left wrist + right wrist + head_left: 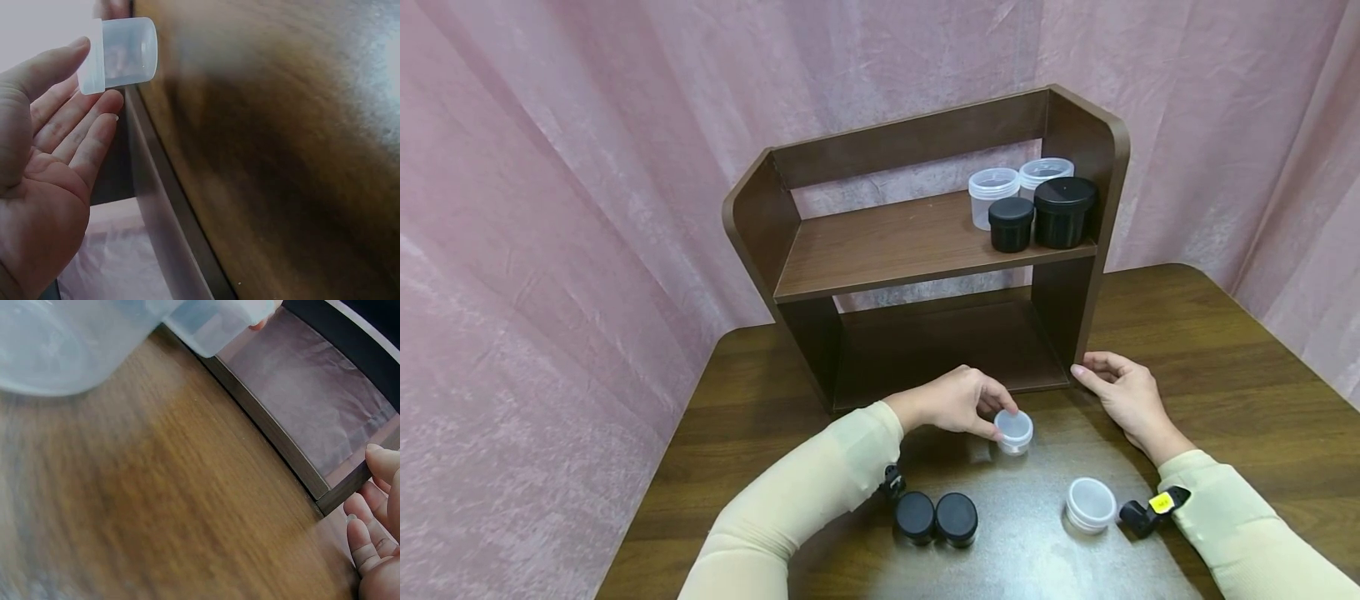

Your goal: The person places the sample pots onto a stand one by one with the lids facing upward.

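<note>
My left hand [958, 402] pinches a small clear plastic jar [1014, 433] by its lid, thumb on one side and fingers on the other. In the left wrist view the translucent jar [128, 53] looks see-through, with nothing visible in it. At the lower right corner of a brown wooden shelf [925, 283], my right hand [1126, 400] holds the side panel's front edge. The right wrist view has the thumb on one side of that panel [350, 490] and the fingers on the other. A second clear lidded jar [1090, 505] stands near the right wrist.
Two black-lidded jars [957, 518] stand side by side near the left forearm. The upper shelf board bears two clear tubs [992, 196], a small black jar [1011, 225] and a larger black jar [1063, 215] at its right end. A pink curtain [587, 167] hangs behind the table.
</note>
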Demonstrator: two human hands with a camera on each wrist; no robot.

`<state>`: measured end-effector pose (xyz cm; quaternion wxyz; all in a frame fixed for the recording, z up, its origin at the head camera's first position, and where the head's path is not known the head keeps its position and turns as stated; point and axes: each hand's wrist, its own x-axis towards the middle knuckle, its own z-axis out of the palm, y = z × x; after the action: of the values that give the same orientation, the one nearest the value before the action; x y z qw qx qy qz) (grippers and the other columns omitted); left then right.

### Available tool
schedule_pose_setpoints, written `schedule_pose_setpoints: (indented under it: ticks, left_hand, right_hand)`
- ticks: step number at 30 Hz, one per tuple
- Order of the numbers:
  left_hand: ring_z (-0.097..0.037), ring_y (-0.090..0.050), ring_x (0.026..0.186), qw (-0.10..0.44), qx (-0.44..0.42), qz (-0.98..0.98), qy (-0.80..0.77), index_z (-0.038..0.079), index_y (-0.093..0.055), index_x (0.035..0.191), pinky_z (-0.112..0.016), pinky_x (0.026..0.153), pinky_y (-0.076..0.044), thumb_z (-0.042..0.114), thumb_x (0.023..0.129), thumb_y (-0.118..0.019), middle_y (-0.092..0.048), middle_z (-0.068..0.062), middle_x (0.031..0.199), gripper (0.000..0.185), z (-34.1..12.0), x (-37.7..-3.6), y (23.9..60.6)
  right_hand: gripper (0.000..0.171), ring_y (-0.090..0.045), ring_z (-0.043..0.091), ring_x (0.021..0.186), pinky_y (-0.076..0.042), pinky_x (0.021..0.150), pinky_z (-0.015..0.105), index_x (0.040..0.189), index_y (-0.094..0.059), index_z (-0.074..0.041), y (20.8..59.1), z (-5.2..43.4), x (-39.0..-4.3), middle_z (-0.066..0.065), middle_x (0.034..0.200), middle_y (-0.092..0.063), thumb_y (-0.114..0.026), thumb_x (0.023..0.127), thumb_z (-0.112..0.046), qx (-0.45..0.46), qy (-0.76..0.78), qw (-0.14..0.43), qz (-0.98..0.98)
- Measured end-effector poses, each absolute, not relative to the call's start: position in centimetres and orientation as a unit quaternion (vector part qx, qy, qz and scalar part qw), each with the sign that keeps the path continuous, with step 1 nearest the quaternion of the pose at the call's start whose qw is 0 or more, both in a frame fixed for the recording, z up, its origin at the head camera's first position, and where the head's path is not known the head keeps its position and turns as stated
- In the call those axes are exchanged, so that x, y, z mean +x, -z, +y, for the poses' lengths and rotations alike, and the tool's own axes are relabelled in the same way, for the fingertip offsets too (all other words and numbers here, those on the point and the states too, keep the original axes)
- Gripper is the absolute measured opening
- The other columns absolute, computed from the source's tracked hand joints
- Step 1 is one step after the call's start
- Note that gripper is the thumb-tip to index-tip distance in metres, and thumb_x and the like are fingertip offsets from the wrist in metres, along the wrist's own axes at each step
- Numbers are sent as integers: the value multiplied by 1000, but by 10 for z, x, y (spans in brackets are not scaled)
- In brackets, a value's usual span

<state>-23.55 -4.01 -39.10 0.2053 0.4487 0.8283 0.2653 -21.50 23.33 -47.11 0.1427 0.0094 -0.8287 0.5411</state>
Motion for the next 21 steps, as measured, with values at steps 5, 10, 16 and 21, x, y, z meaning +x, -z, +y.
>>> schedule_pose_setpoints:
  ticks: [5,10,16,21]
  left_hand:
    - [5,-62,90,186,447,826,-288,10,-70,106,-14,80,-50,14,77,-82,-69,7,103,32,-46,-239,383]
    - [4,-62,91,166,436,829,-307,11,-70,107,-18,84,-51,14,77,-82,-69,7,102,32,-53,-240,373]
    - [1,-64,92,145,425,818,-359,9,-70,105,-29,87,-53,12,78,-81,-69,5,102,29,-62,-243,366]
    - [-3,-65,92,130,421,809,-390,8,-68,107,-22,85,-52,13,80,-79,-67,3,104,29,-67,-240,358]
  right_hand:
    - [44,-55,-7,83,-45,68,10,116,-63,2,471,233,-215,-8,97,-65,-69,90,-33,11,-546,147,-825]
    - [43,-55,-6,83,-45,68,10,115,-63,1,474,233,-216,-17,93,-61,-69,90,-33,10,-546,150,-824]
    - [44,-55,-5,83,-44,68,10,116,-63,0,474,234,-216,-17,92,-61,-69,90,-35,11,-542,148,-827]
    - [44,-55,-7,82,-44,68,9,115,-64,0,473,233,-216,-16,93,-61,-69,90,-35,10,-539,148,-829]
